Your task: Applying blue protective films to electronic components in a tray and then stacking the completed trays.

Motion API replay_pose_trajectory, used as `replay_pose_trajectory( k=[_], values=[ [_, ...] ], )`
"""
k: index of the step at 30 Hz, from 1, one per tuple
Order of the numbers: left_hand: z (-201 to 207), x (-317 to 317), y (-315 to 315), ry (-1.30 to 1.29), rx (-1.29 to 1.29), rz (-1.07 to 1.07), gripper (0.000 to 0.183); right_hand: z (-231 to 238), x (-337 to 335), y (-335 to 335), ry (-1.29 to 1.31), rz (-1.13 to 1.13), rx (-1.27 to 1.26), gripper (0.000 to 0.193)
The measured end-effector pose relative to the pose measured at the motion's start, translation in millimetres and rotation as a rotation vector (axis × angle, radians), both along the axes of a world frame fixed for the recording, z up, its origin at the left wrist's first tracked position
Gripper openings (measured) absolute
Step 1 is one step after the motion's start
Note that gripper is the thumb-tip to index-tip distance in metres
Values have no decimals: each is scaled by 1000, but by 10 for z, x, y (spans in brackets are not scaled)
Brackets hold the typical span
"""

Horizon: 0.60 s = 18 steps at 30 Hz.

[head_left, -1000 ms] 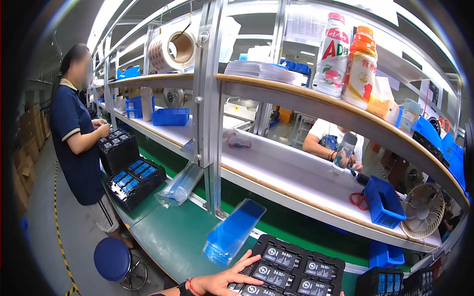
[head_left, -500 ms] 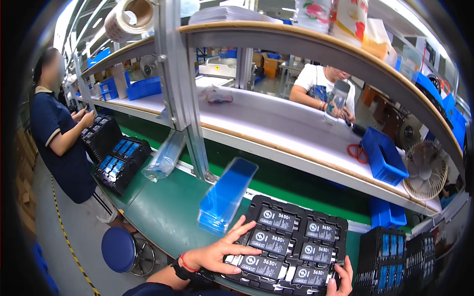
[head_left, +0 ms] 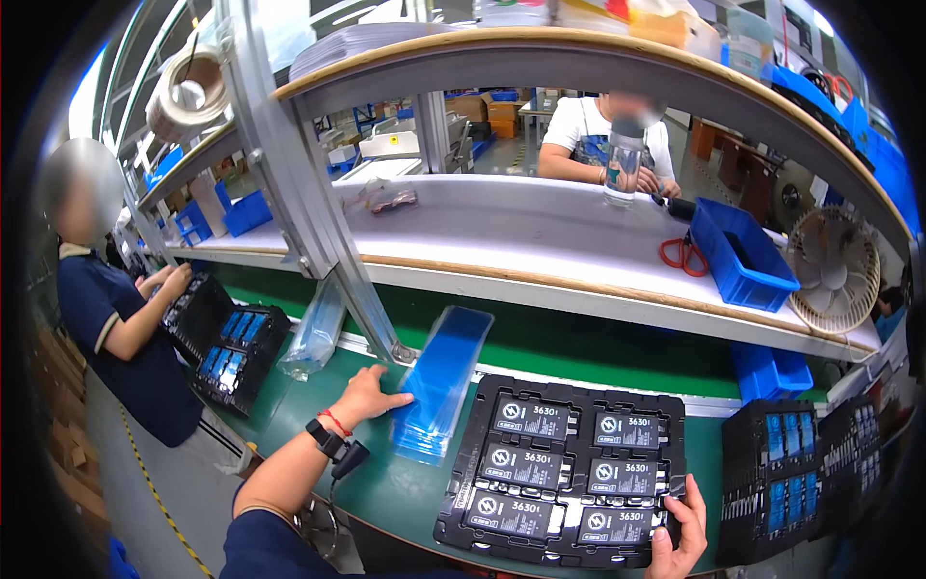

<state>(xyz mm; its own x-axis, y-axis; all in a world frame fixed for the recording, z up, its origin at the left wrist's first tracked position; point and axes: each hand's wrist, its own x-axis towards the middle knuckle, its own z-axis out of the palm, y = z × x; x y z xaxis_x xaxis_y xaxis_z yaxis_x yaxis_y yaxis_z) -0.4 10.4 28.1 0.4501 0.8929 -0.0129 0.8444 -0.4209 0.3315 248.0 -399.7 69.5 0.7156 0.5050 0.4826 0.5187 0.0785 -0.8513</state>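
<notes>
A black plastic tray [head_left: 569, 405] lies at the near edge of the green bench, with several flat black battery packs [head_left: 523, 470] in its pockets. My right hand [head_left: 683, 531] is closed around the tray's near right edge, thumb and fingers curled at the rim. Left of the tray lies a stack of blue film strips [head_left: 446, 372] in clear plastic. My left hand [head_left: 371, 396] is beside that stack with its fingers apart, the thumb reaching its left edge. Nothing shows inside the left hand's grasp.
Stacked black trays with blue packs [head_left: 772, 473] stand right of my tray. A clear plastic bag [head_left: 316, 333] lies by the metal post [head_left: 309, 203]. The raised shelf holds red scissors [head_left: 683, 256], a blue bin [head_left: 741, 256] and a fan [head_left: 834, 256]. Two people work at the left and behind the shelf.
My left hand has left the tray and moved left to the blue film strips. My right hand stays at the tray's right edge. The head view has shifted slightly.
</notes>
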Motion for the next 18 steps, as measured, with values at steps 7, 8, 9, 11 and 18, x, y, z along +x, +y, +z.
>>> replay_pose_trajectory(
  k=[7,8,9,11,18],
  values=[
    [-376,-64,253,-245,-179,74,59,-15,61,16,-9,19,2,29],
    [-351,-29,251,-305,-221,73,57,-19,70,7,4,28,7,29],
    [-334,1,224,-295,-219,70,57,-24,79,-4,15,38,13,30],
    [-287,84,134,-295,-98,151,55,-34,83,-17,14,36,16,31],
    [-321,111,197,-209,-314,137,66,-47,110,-27,-23,63,8,33]
  ],
)
